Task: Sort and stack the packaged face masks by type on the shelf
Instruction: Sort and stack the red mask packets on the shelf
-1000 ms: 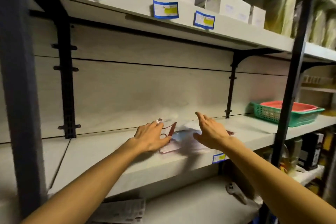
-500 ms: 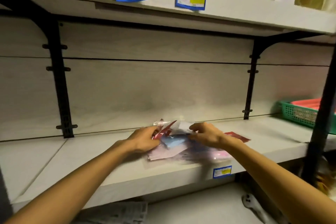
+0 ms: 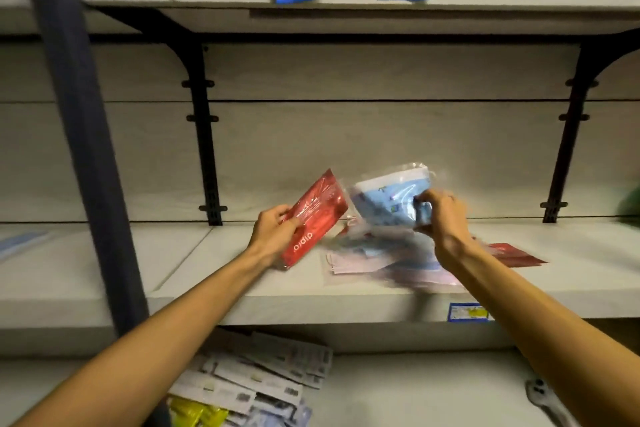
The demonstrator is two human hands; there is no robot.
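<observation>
above shelf (image 3: 242, 274), red packet (image 3: 313, 218) slants up-right.

The shelf (image 3: 242, 274) was pale grey; a loose heap of masks (image 3: 377, 260) and a red packet (image 3: 516, 255) lay on it.

Bare shelf (image 3: 214, 274) left of the mask pile (image 3: 381, 260) — upright post (image 3: 86, 149) farther left.

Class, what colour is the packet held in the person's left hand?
Red packet with white lettering, in the left hand; head view.
</observation>
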